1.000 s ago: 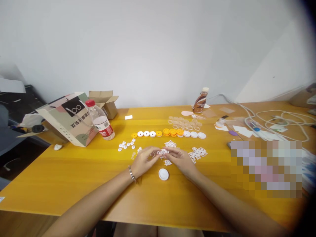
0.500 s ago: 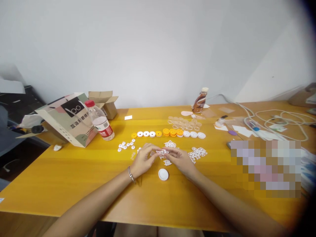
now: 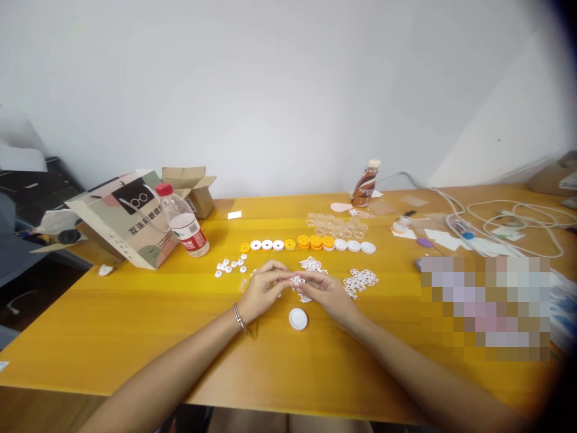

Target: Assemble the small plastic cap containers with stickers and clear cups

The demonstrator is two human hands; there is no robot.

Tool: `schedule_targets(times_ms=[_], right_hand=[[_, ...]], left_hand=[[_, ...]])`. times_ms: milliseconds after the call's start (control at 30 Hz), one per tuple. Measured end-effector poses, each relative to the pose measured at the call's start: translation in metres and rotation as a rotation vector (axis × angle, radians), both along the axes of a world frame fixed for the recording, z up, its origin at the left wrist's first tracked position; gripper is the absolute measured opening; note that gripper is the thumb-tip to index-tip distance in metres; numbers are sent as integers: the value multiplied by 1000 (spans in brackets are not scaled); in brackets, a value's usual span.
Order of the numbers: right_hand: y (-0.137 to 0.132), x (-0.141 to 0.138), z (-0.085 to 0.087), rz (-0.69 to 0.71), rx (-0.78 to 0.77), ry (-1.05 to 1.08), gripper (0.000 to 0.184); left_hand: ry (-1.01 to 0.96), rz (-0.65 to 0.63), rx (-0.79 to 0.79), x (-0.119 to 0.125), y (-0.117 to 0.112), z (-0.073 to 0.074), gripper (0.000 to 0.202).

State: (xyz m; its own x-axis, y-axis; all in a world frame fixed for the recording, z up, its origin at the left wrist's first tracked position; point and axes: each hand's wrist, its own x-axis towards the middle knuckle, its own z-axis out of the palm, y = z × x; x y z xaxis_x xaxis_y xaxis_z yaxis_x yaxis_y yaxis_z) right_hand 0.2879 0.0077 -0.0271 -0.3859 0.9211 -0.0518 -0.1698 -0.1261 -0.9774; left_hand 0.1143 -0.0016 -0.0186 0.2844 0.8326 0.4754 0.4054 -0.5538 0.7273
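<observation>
My left hand (image 3: 261, 293) and my right hand (image 3: 329, 291) meet over the middle of the yellow table (image 3: 135, 337), fingers pinched together on a small white plastic piece (image 3: 296, 280). A white round cap (image 3: 298, 319) lies just below the hands. White lattice-like plastic pieces (image 3: 360, 280) lie right of my right hand, and more (image 3: 311, 263) lie just beyond the fingers. Behind them runs a row of yellow and white discs (image 3: 306, 243). Small white buttons (image 3: 229, 265) are scattered to the left.
A water bottle with a red cap (image 3: 183, 222) leans on a paper bag (image 3: 126, 219) at the left, with a cardboard box (image 3: 192, 186) behind. Clear rings (image 3: 336, 224), a brown drink bottle (image 3: 366, 183) and white cables (image 3: 509, 219) lie at the back right.
My fingers have drawn closer together around the white piece. The small piece seen below the fingers earlier is now hidden by my right hand. Everything else stays put.
</observation>
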Motion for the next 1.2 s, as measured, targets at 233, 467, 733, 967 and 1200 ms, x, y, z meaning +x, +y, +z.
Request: schedule_targets(times_ms=[233,467,733,967,1200], right_hand=[[0,-1,0,-17,12,-5,30],[-1,-1,1,-35,36,-20,30],[-3,-1,3,-44,65,-54,28],[-2,0,3,-41,84,-65,27],[-2,-3,0,-72,170,-51,31]], left_hand=[[-24,22,-20,2,-1,-4,20],[-67,76,-122,6,-2,-4,18],[61,38,37,2,-6,1,22],[117,-13,48,1,-7,5,22],[-123,71,-212,7,-3,-4,25]])
